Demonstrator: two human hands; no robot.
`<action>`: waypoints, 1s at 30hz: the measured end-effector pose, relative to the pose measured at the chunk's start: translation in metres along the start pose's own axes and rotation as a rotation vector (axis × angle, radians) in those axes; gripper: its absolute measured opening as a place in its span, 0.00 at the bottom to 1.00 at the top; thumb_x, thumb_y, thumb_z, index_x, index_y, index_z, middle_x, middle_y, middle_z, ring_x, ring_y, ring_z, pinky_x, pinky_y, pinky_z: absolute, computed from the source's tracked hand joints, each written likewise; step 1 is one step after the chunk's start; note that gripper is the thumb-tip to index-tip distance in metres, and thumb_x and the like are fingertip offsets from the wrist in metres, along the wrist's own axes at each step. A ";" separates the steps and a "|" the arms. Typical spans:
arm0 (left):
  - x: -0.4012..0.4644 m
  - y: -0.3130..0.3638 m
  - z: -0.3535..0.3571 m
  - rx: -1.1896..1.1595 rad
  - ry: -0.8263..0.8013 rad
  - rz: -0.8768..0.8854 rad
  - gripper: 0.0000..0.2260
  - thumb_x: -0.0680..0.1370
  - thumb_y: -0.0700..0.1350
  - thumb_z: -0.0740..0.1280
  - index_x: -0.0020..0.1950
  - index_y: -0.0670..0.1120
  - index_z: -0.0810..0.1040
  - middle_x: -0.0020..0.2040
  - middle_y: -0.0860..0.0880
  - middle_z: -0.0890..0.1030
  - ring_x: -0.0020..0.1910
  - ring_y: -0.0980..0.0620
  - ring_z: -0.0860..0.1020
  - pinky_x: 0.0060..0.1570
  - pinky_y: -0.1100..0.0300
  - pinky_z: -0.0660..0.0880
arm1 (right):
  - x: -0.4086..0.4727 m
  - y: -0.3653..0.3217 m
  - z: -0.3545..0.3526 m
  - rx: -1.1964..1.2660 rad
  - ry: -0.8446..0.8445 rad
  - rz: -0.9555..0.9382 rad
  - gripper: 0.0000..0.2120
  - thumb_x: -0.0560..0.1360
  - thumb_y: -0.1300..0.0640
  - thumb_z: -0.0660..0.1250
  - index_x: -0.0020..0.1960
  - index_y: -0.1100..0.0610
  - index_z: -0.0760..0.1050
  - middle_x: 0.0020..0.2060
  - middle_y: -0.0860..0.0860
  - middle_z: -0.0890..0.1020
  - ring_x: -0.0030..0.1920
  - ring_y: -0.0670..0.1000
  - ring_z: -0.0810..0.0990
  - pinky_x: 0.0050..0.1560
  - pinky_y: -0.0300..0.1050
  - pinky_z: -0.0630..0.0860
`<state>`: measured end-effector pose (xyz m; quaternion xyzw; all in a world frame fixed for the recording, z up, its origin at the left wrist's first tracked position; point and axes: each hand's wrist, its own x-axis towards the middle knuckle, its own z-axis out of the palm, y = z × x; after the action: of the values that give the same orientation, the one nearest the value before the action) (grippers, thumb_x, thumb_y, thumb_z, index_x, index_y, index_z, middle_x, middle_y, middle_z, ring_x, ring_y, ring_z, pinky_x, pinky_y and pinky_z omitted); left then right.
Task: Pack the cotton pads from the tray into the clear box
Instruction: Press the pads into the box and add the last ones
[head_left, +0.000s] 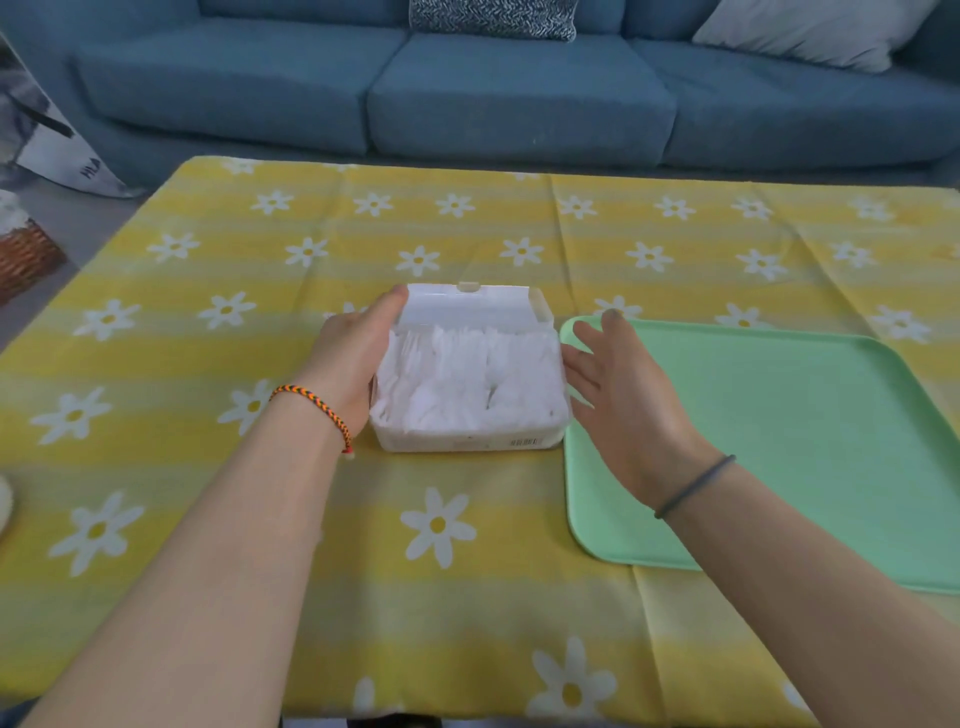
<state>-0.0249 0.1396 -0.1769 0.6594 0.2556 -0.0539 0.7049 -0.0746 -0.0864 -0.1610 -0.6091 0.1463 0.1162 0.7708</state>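
Observation:
The clear box (467, 441) stands in the middle of the table, its hinged lid (467, 306) tipped up at the back. White cotton pads (467, 384) fill it to the rim. My left hand (353, 353) lies against the box's left side, thumb up at the lid's left corner. My right hand (618, 395) hovers just right of the box with fingers spread and straight, holding nothing; whether its fingertips touch the box wall I cannot tell. The green tray (805, 441) lies to the right with no pads visible on it.
A yellow tablecloth with white daisies (441, 571) covers the table. A blue sofa (519, 93) stands behind it. A wicker basket (26, 254) sits on the floor at the far left.

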 end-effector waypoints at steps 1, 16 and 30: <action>-0.004 0.002 0.000 -0.026 -0.010 0.011 0.37 0.60 0.64 0.75 0.60 0.40 0.82 0.49 0.45 0.79 0.45 0.44 0.77 0.50 0.50 0.73 | 0.000 -0.001 0.000 0.029 -0.005 0.010 0.28 0.83 0.41 0.51 0.78 0.55 0.61 0.71 0.52 0.73 0.69 0.48 0.73 0.67 0.46 0.68; -0.061 0.012 -0.040 0.833 -0.401 0.373 0.51 0.62 0.49 0.84 0.78 0.62 0.60 0.76 0.61 0.63 0.73 0.64 0.62 0.69 0.64 0.62 | -0.012 0.001 -0.004 -0.161 0.061 -0.081 0.22 0.84 0.45 0.51 0.68 0.55 0.74 0.58 0.46 0.82 0.60 0.43 0.79 0.67 0.46 0.71; -0.065 -0.004 -0.022 1.320 -0.106 0.670 0.52 0.64 0.69 0.73 0.80 0.50 0.56 0.75 0.45 0.67 0.70 0.43 0.70 0.70 0.51 0.64 | -0.027 0.019 0.003 -0.446 0.021 -0.176 0.28 0.76 0.34 0.52 0.60 0.53 0.76 0.57 0.48 0.83 0.64 0.52 0.77 0.69 0.57 0.70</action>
<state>-0.0893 0.1430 -0.1529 0.9852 -0.0793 -0.0103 0.1519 -0.1063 -0.0797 -0.1672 -0.7760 0.0714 0.0717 0.6226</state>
